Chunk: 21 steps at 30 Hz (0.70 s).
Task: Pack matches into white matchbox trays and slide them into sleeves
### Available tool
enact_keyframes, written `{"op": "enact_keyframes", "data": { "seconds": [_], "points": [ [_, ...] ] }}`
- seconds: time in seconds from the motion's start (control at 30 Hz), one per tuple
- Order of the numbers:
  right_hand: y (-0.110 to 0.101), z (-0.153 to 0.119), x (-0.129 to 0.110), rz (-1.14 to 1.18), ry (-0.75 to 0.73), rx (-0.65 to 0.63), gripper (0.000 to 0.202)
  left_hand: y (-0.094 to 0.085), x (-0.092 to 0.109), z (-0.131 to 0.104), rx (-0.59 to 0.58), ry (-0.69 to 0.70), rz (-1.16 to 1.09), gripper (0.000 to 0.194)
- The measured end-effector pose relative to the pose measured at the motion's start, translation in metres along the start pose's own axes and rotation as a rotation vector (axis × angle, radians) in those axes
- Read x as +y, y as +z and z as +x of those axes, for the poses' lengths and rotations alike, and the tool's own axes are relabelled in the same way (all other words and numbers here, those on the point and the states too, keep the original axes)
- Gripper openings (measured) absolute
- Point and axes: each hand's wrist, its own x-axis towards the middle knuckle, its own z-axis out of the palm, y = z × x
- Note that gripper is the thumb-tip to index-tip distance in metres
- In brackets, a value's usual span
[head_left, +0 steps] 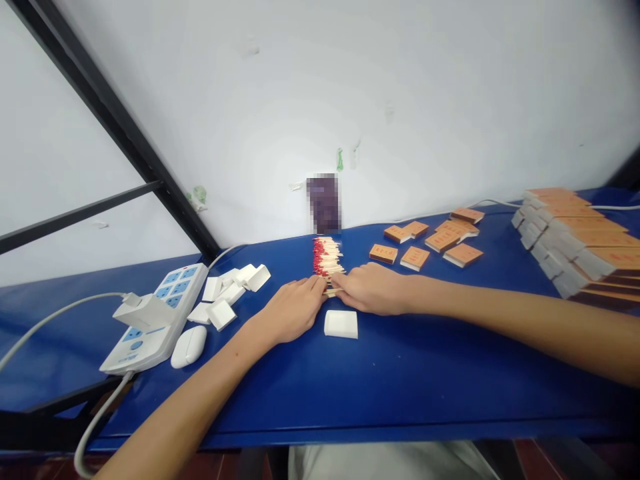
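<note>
A long pile of red-tipped matches lies on the blue table in front of me, heads toward the left. At its near end my left hand and my right hand meet from either side, fingers closed on a few matchsticks. The left fingertips are at the head side, the right ones at the bare-stick side. How many sticks they grip is hidden. Just below the hands sits a white matchbox tray, apart from both.
White trays lie loosely at left, beside an earphone case and a power strip with a plugged charger. Closed orange matchboxes are scattered at right, near a large matchbox stack. A blurred dark object stands by the wall.
</note>
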Motion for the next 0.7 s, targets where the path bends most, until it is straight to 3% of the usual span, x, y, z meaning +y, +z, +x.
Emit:
{"op": "enact_keyframes", "data": {
  "seconds": [0.2,0.37,0.53,0.7],
  "points": [
    [-0.027,-0.015,-0.006,0.1,0.019,-0.046,0.023,-0.014,0.004,-0.011,0.013,0.004,-0.202,0.024],
    [-0.045,-0.03,-0.019,0.27,-0.051,-0.179,0.023,-0.027,0.009,-0.026,-0.083,0.067,-0.469,0.028],
    [-0.043,-0.03,-0.024,0.328,-0.045,-0.255,0.026,-0.026,0.012,-0.026,-0.106,0.11,-0.558,0.024],
    [-0.037,-0.027,-0.02,0.402,-0.049,-0.233,0.025,-0.021,0.01,-0.022,-0.064,0.122,-0.545,0.019]
  ]
}}
